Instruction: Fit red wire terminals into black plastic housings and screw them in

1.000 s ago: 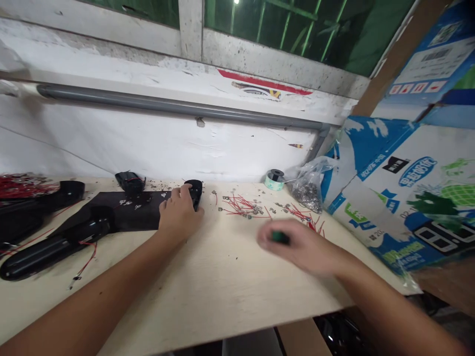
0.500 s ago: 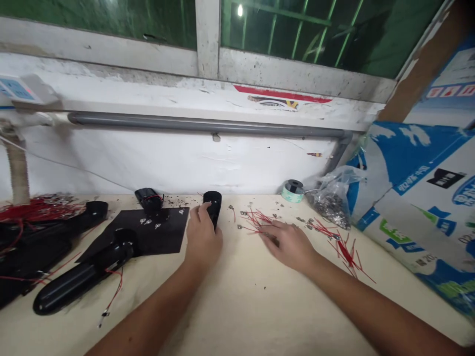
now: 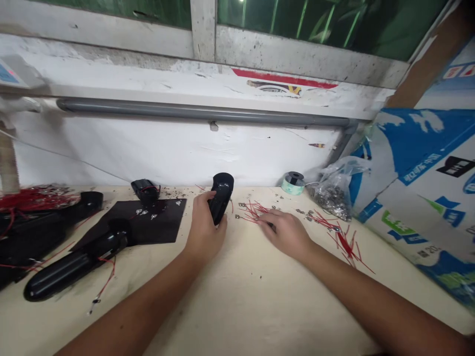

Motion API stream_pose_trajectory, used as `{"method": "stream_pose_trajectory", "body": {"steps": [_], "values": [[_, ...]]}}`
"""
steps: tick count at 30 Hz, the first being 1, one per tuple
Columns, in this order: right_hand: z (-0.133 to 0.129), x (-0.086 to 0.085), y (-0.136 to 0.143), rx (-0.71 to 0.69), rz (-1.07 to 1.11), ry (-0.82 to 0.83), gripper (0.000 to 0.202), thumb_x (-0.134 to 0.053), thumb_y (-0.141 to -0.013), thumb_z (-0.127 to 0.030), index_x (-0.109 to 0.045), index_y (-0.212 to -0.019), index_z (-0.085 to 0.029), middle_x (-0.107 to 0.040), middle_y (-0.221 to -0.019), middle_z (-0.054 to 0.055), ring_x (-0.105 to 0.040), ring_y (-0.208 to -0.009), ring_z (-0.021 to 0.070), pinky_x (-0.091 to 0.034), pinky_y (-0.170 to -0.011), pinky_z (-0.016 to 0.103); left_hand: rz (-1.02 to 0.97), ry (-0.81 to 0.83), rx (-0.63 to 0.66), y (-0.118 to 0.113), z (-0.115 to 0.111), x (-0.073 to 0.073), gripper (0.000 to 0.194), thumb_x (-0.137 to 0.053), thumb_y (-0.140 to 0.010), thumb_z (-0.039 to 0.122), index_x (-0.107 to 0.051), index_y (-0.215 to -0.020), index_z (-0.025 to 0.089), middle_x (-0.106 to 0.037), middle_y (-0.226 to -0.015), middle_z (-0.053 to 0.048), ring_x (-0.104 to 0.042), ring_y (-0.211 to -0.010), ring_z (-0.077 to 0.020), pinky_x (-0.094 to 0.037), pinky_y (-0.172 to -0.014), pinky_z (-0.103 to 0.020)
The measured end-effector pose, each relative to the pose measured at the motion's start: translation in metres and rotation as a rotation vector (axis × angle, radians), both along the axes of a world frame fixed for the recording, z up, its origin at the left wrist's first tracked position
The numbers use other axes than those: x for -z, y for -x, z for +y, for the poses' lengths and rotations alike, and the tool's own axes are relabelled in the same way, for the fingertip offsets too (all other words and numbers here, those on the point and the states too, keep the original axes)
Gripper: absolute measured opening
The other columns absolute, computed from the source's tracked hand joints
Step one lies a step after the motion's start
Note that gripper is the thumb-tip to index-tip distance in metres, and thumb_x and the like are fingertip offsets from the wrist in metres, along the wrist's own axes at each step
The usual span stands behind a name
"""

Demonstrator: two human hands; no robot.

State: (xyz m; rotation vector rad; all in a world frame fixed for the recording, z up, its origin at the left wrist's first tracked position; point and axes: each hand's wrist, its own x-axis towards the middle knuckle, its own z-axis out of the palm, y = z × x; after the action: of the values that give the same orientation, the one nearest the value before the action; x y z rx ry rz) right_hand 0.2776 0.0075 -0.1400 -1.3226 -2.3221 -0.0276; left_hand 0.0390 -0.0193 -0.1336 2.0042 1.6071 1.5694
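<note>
My left hand (image 3: pixel 206 225) is wrapped round a black plastic housing (image 3: pixel 222 190), tilted upright above the table with its rounded, hollow end up. To the right, my right hand (image 3: pixel 285 231) is low over a loose pile of red wires (image 3: pixel 252 211) with small metal terminals. Its thumb and forefinger are pinched at the end of one red wire (image 3: pixel 247 218); the fingertips partly hide the grip. A dark spot shows under that palm, too shadowed to name. More red wires (image 3: pixel 345 244) lie to the right of this hand.
At left, a long black housing (image 3: pixel 67 269) with a wired part lies by a black sheet (image 3: pixel 163 227) holding small metal terminals. Behind are a red wire heap (image 3: pixel 33 200) and a small black piece (image 3: pixel 145 190). At right: a solder spool (image 3: pixel 293 184), a bag of metal parts (image 3: pixel 332 193), a carton (image 3: pixel 419 198).
My left hand has raised the black housing slightly, so more of its hollow face shows. My right hand stays at the wires, its fingers drawn closer together. The view has tilted a little downward.
</note>
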Motion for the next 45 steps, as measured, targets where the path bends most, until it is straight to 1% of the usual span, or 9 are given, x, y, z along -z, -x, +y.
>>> {"method": "stream_pose_trajectory", "body": {"steps": [5, 12, 18, 21, 24, 32, 38, 42, 45], "values": [[0.007, -0.002, -0.003, -0.020, 0.357, -0.023, 0.025, -0.049, -0.098, -0.035, -0.070, -0.100, -0.021, -0.067, -0.096, 0.004, -0.061, -0.090, 0.0169, -0.045, -0.083, 0.027, -0.009, -0.005, 0.027, 0.000, 0.002, 0.003, 0.055, -0.059, -0.080, 0.020, -0.036, -0.130, 0.021, -0.045, -0.125, -0.011, -0.048, -0.120, -0.0247, -0.040, -0.106, -0.044], [0.023, -0.015, -0.012, 0.113, 0.967, 0.056, 0.030, -0.061, -0.082, -0.043, -0.061, -0.082, -0.013, -0.054, -0.068, 0.001, -0.047, -0.060, 0.0107, -0.037, -0.059, 0.022, 0.077, 0.038, 0.109, -0.004, -0.007, -0.006, 0.042, -0.060, -0.072, 0.013, -0.051, -0.113, 0.021, -0.051, -0.119, -0.008, -0.053, -0.114, -0.0236, -0.044, -0.103, -0.043], [0.033, -0.013, -0.019, 0.208, 1.227, 0.098, 0.022, -0.063, -0.073, -0.035, -0.060, -0.074, -0.013, -0.048, -0.059, -0.002, -0.038, -0.050, 0.0073, -0.031, -0.050, 0.020, 0.033, 0.247, 0.495, -0.012, -0.022, -0.016, 0.061, -0.062, -0.076, 0.015, -0.045, -0.134, 0.024, -0.053, -0.134, -0.013, -0.054, -0.120, -0.0269, -0.042, -0.106, -0.045], [0.031, -0.012, -0.017, 0.215, 1.238, 0.095, 0.021, -0.062, -0.072, -0.034, -0.060, -0.073, -0.013, -0.047, -0.057, -0.003, -0.038, -0.049, 0.0075, -0.030, -0.049, 0.020, 0.049, 0.265, 0.627, -0.014, -0.026, -0.018, 0.062, -0.062, -0.079, 0.016, -0.046, -0.138, 0.025, -0.051, -0.140, -0.012, -0.053, -0.124, -0.0276, -0.042, -0.107, -0.044], [0.028, -0.014, -0.014, 0.205, 1.223, 0.094, 0.022, -0.062, -0.073, -0.035, -0.060, -0.073, -0.013, -0.046, -0.055, -0.003, -0.038, -0.049, 0.0080, -0.031, -0.049, 0.021, 0.086, 0.240, 0.669, -0.013, -0.024, -0.016, 0.062, -0.062, -0.078, 0.015, -0.048, -0.138, 0.026, -0.052, -0.140, -0.011, -0.053, -0.125, -0.0269, -0.042, -0.106, -0.043], [0.021, -0.018, -0.010, 0.121, 1.117, 0.043, 0.024, -0.066, -0.074, -0.036, -0.065, -0.072, -0.012, -0.055, -0.061, 0.000, -0.047, -0.057, 0.0105, -0.037, -0.057, 0.023, 0.226, 0.196, 0.674, -0.010, -0.019, -0.008, 0.068, -0.065, -0.071, 0.013, -0.047, -0.135, 0.026, -0.055, -0.135, -0.009, -0.056, -0.119, -0.0255, -0.046, -0.103, -0.046], [0.008, -0.019, 0.002, -0.011, 1.061, 0.004, 0.025, -0.070, -0.079, -0.037, -0.070, -0.075, -0.013, -0.062, -0.067, 0.003, -0.054, -0.060, 0.0123, -0.042, -0.057, 0.024, 0.267, 0.294, 0.638, -0.007, -0.023, -0.007, 0.068, -0.072, -0.074, 0.027, -0.046, -0.136, 0.031, -0.052, -0.139, -0.007, -0.048, -0.128, -0.0300, -0.035, -0.111, -0.057], [-0.012, -0.021, 0.009, -0.197, 0.867, -0.248, 0.010, -0.066, -0.087, -0.024, -0.072, -0.083, -0.016, -0.069, -0.079, 0.003, -0.062, -0.070, 0.0127, -0.047, -0.064, 0.025, 0.022, 0.295, 0.593, -0.005, -0.019, -0.006, 0.049, -0.067, -0.085, 0.039, -0.052, -0.131, 0.032, -0.054, -0.137, -0.007, -0.048, -0.128, -0.0262, -0.036, -0.111, -0.053], [-0.021, -0.025, 0.010, -0.346, 0.582, -0.523, 0.011, -0.064, -0.087, -0.014, -0.071, -0.093, -0.018, -0.068, -0.078, 0.001, -0.061, -0.066, 0.0107, -0.044, -0.063, 0.027, -0.069, 0.221, 0.513, -0.011, -0.017, -0.008, 0.024, -0.062, -0.089, 0.042, -0.068, -0.107, 0.028, -0.064, -0.116, -0.006, -0.053, -0.118, -0.0239, -0.035, -0.110, -0.051]]}}
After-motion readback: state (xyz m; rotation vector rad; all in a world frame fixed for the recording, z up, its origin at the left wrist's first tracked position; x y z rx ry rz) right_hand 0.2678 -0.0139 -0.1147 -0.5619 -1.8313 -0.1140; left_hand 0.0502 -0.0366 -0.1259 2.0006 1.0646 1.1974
